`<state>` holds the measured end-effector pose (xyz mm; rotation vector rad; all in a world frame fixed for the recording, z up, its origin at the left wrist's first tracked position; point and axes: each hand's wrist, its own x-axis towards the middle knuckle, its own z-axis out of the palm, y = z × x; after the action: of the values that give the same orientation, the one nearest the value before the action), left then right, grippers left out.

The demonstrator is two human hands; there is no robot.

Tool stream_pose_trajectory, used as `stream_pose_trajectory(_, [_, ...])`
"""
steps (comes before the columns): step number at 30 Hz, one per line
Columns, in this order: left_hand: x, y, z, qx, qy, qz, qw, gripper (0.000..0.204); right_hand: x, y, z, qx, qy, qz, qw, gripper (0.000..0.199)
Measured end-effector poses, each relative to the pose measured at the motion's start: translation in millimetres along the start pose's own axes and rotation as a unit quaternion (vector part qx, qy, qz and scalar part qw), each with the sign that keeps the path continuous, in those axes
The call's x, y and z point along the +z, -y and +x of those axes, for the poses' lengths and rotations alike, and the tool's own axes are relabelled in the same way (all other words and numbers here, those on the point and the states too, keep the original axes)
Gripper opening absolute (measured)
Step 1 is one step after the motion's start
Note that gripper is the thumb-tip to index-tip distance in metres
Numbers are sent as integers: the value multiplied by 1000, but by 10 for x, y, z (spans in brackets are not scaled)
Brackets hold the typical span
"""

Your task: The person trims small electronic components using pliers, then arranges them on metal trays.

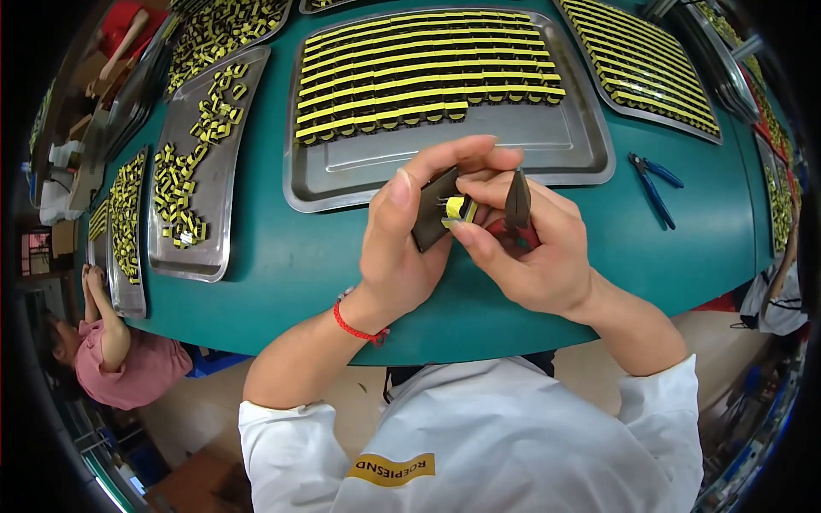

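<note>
My left hand (395,256) is closed around a dark flat rectangular plate (425,231), held tilted near the table's front edge. Between the thumb and fingers of my right hand (552,261) is a small transformer (455,208), yellow-taped and black, its thin pins pointing left at the plate. That same hand also keeps a pair of pliers (518,203) tucked in the palm, dark jaws upward and red handles mostly hidden by the fingers. Whether the pins touch the plate, I cannot tell.
Beyond my hands lies a metal tray (522,141) with rows of transformers. Loose ones fill a narrower tray (218,184) at left. Blue-handled cutters (657,190) rest on the green table (676,256) at right. Another filled tray (646,73) stands far right. A co-worker (128,363) sits at left.
</note>
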<state>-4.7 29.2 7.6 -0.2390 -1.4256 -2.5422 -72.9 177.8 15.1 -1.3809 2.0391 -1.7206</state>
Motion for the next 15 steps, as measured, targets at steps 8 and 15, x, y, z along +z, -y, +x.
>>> stream_pose_trajectory(8, [-19,33,-11,4,-8,50,999,75,51,-2,-23,24,20,-5,1000,34])
stream_pose_trajectory(15, [29,47,12,-37,-13,72,997,71,37,15,-21,21,-12,-35,999,32])
